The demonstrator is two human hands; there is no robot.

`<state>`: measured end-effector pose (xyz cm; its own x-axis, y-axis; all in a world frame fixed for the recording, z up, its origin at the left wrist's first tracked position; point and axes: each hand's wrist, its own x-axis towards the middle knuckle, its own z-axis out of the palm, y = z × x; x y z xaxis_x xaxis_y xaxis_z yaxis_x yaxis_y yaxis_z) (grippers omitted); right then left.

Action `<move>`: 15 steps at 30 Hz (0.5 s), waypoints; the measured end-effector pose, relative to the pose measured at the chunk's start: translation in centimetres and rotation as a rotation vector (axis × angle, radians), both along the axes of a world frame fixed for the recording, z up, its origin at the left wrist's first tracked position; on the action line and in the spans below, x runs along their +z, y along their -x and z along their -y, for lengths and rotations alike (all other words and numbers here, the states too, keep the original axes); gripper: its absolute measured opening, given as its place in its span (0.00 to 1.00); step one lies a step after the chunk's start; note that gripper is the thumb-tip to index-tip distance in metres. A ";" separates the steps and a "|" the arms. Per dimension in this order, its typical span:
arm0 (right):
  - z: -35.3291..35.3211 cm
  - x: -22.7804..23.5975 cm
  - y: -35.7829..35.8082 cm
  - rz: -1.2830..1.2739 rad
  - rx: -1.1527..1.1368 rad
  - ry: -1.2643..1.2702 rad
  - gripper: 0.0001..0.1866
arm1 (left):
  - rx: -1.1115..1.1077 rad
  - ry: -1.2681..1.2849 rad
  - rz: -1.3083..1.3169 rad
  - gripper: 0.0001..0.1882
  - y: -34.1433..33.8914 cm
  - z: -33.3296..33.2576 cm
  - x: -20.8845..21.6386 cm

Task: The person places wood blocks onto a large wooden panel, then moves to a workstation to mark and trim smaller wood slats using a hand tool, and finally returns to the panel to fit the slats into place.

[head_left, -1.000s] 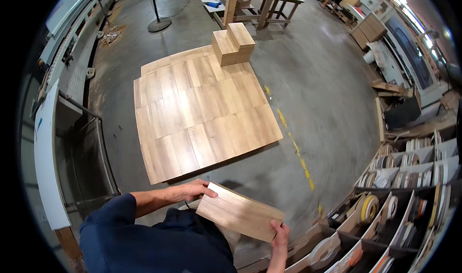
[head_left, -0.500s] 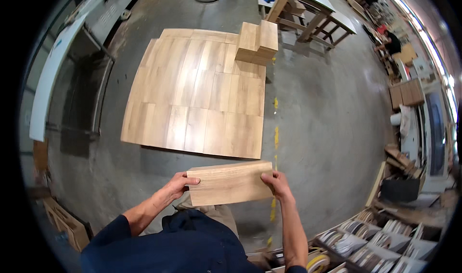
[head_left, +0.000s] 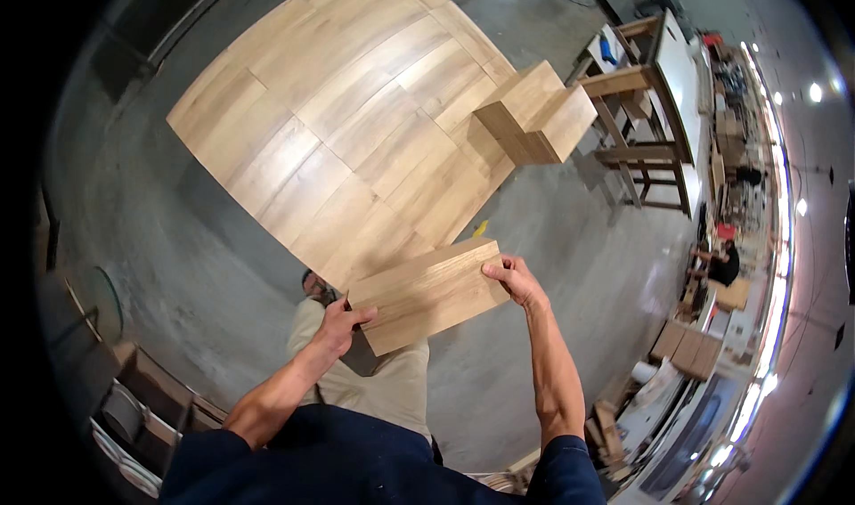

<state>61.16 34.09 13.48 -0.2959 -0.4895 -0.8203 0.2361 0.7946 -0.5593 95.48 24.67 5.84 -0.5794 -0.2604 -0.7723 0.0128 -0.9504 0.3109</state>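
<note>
Between my two hands, in front of my body, is a thick, oblong stack of light wood-grain boards [head_left: 432, 298], tilted with its right end farther away. My left hand [head_left: 338, 327] is closed on its left end, the thumb lying on the near face. At the right end my right hand [head_left: 517, 282] grips it the same way, thumb on the near face and fingers mostly hidden behind. Just beyond lies a broad, low pile of matching boards [head_left: 356, 140], set edge to edge in rows. Two higher stacks [head_left: 525, 118] stand side by side on its right corner.
Wooden work tables [head_left: 663, 104] stand at the far right, a blue object [head_left: 607, 51] on one. Cartons [head_left: 690, 349] and clutter line the right side, where a person [head_left: 726, 263] in dark clothing sits. Bins with rolls [head_left: 129, 425] are at lower left. Grey concrete floor [head_left: 258, 300] surrounds the pile.
My view has turned to the right and come nearer the low pile. The held stack is now tilted and close to the pile's near corner. Both hands keep their grip.
</note>
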 end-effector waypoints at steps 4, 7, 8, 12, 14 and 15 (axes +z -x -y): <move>3.5 -5.1 9.2 0.023 0.161 -0.052 0.28 | 0.178 0.001 0.068 0.24 8.2 -1.2 -4.2; 4.5 -10.6 15.5 0.040 0.249 -0.054 0.28 | 0.254 0.017 0.052 0.26 14.4 -2.2 -8.5; 4.8 -12.7 18.4 0.009 0.280 -0.020 0.28 | 0.283 0.008 0.062 0.26 17.1 -2.3 -10.1; 7.9 -20.4 24.8 0.076 0.302 -0.010 0.24 | 0.420 -0.015 0.165 0.26 23.9 -3.7 -14.8; 9.1 -23.0 27.1 0.070 0.351 -0.060 0.22 | 0.449 -0.050 0.230 0.26 26.0 -4.7 -16.7; 9.6 -24.0 28.1 0.077 0.407 -0.013 0.22 | 0.468 -0.061 0.196 0.26 26.7 -5.3 -18.0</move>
